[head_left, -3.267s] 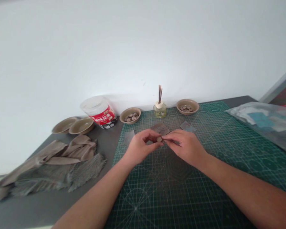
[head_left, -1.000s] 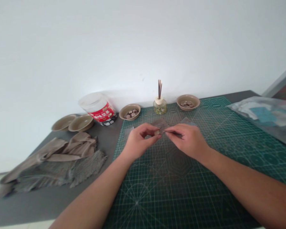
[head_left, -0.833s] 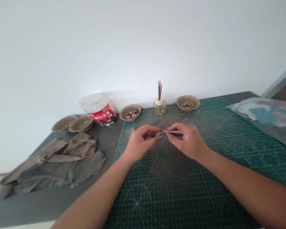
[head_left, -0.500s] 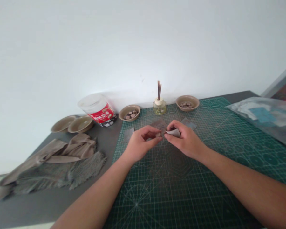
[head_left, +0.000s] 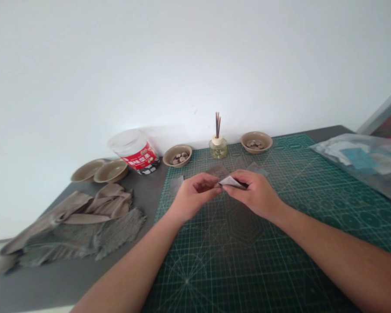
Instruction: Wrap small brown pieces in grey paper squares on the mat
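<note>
Facing a white wall [head_left: 195, 65], both hands [head_left: 195, 191] [head_left: 256, 191] hang above a green mat [head_left: 215, 261].

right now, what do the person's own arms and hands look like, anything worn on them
The left hand and right hand are bare, without gloves. The left forearm and right forearm show no sleeves as far as the picture reaches, and no watch or bracelet shows at either wrist.

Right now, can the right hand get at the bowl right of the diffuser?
Likely yes: the right hand pinches a bent pale sheet, but nothing tall stands between hand and bowl, only cutting mat and a small grey sheet.
</note>
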`<state>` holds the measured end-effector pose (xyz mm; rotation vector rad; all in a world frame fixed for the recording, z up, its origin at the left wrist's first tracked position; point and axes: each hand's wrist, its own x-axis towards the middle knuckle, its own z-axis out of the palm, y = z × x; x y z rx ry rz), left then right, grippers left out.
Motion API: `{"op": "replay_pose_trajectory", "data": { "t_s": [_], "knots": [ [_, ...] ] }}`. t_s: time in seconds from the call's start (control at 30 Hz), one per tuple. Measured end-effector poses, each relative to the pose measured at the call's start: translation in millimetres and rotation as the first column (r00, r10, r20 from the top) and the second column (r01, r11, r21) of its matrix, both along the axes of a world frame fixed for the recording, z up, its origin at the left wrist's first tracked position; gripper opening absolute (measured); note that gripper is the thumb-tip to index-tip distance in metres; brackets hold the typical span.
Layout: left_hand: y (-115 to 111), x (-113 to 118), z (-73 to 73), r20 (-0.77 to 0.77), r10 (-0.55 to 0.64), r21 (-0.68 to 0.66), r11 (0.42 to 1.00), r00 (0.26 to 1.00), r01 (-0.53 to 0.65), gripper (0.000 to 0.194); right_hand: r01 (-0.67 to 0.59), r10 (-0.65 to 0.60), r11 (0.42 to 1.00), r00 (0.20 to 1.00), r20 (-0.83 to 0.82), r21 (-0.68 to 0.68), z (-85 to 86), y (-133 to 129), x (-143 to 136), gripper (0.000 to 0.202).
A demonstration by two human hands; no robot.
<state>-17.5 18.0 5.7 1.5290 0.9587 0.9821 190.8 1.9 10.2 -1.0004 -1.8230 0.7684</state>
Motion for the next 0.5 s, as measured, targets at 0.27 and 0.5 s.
{"op": "replay_pose_trajectory", "data": {
  "t_s": [0.27,0.5],
  "knots": [
    [0.0,-0.6,0.2,-0.007,-0.012,0.009,1.000,1.000,0.012,0.025,-0.031,0.031,0.999,0.999,-0.011,-0.013,-2.2,1.6,0.8,0.009],
    [0.0,-1.3,0.6,0.016,-0.014,-0.014,1.000,1.000,0.015,0.024,-0.088,0.086,0.995,0.996,-0.038,-0.050,-1.9,3.1,1.9,0.012]
  ]
}}
